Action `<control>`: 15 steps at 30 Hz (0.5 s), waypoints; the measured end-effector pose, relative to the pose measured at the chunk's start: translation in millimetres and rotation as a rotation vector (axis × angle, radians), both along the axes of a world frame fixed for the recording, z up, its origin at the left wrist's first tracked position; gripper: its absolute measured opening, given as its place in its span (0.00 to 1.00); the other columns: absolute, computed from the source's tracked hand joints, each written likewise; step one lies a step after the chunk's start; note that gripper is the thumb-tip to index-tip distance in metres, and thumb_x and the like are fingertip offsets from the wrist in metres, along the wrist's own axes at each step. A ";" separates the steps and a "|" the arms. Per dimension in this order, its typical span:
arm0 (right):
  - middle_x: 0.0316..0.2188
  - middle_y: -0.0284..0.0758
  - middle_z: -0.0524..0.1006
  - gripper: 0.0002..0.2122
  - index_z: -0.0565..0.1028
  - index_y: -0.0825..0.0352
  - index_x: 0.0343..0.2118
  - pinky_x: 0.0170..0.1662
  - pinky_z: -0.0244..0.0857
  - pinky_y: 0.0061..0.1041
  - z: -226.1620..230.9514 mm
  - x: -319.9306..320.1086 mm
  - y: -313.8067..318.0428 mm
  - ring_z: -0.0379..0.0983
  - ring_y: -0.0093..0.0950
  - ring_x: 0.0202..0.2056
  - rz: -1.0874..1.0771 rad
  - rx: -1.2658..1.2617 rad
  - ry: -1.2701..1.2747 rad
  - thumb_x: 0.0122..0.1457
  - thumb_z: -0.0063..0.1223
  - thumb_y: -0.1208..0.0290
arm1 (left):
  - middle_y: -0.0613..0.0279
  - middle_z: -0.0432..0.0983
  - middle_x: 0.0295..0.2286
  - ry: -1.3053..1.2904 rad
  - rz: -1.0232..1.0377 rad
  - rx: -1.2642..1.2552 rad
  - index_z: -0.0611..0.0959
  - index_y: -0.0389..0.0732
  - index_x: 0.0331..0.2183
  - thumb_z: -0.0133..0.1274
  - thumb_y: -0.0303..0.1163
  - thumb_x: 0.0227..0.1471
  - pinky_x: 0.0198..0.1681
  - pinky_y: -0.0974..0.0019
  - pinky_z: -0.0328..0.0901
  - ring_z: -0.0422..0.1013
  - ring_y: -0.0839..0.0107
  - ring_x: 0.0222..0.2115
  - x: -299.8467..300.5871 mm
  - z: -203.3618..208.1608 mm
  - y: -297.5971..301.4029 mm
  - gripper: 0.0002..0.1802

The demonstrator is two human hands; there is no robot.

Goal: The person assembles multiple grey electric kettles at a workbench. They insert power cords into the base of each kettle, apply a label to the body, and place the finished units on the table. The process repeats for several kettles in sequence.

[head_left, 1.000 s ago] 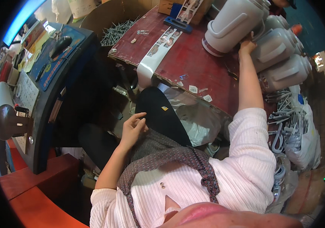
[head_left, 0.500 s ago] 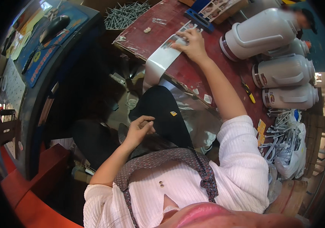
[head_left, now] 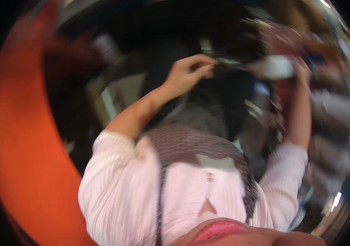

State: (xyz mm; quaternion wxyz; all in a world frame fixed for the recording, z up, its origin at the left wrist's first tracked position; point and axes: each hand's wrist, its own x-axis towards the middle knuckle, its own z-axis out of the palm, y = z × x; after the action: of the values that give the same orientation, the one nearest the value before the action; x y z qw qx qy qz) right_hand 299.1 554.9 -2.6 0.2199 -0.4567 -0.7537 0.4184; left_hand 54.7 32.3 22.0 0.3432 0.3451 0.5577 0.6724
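The view is heavily smeared by motion. Above my lap, my left hand has its fingers bent and thumb drawn in toward them, like a pinch; anything between the tips is too small or blurred to make out. My right hand reaches forward at the right, its fingers smeared. It is at the right end of a glossy white strip, over the red tabletop. Whether it grips the strip or only touches it cannot be told.
An orange curved surface fills the left side. Blurred pale grey jugs stand at the right, beyond my right forearm. A patterned dark apron covers my waist, with dark trousers below my hands.
The whole view has swung left, so the table, strip and jugs lie farther right and blurred. My left hand has risen and its fingers have drawn together. My right hand stays by the strip.
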 end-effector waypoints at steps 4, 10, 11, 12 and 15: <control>0.49 0.42 0.78 0.23 0.71 0.65 0.57 0.52 0.67 0.34 -1.0 -2.3 -26.1 0.75 0.41 0.49 0.179 0.795 -0.558 0.62 0.51 0.59 | 0.60 0.80 0.31 -0.040 0.426 0.138 0.82 0.37 0.42 0.53 0.29 0.59 0.40 0.70 0.70 0.76 0.75 0.32 -37.8 -56.2 -103.1 0.10; 0.49 0.46 0.76 0.16 0.78 0.69 0.48 0.51 0.68 0.37 35.8 -4.3 -158.4 0.74 0.41 0.48 0.439 1.214 -0.518 0.64 0.52 0.62 | 0.41 0.73 0.48 0.337 0.754 -1.174 0.68 0.41 0.59 0.60 0.37 0.50 0.53 0.53 0.65 0.70 0.48 0.49 -35.5 -289.6 -359.6 0.36; 0.47 0.45 0.78 0.13 0.79 0.69 0.46 0.49 0.70 0.36 42.9 3.5 -185.3 0.76 0.40 0.46 0.513 1.323 -0.304 0.63 0.55 0.66 | 0.41 0.72 0.49 0.564 0.543 -1.536 0.66 0.43 0.60 0.61 0.40 0.48 0.55 0.51 0.64 0.70 0.46 0.48 -15.1 -313.6 -413.6 0.39; 0.44 0.44 0.79 0.11 0.80 0.70 0.44 0.47 0.71 0.34 44.8 8.6 -209.6 0.77 0.39 0.43 0.493 1.295 -0.281 0.61 0.56 0.71 | 0.39 0.72 0.50 0.513 0.534 -1.597 0.67 0.45 0.60 0.60 0.40 0.50 0.55 0.49 0.64 0.71 0.45 0.47 -1.3 -335.6 -452.2 0.38; 0.38 0.42 0.81 0.07 0.81 0.72 0.39 0.44 0.73 0.30 50.7 22.6 -266.2 0.79 0.36 0.38 0.466 1.166 -0.267 0.58 0.58 0.80 | 0.41 0.71 0.52 0.016 0.630 -1.101 0.67 0.45 0.61 0.60 0.47 0.51 0.59 0.54 0.62 0.69 0.46 0.52 56.1 -369.0 -518.5 0.39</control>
State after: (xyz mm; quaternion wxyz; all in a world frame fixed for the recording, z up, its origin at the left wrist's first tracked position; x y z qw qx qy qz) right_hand 321.7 288.6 48.0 0.2397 -0.1346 -0.9578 -0.0835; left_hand 110.8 -486.2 -346.9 0.2517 -0.0574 0.8992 0.3533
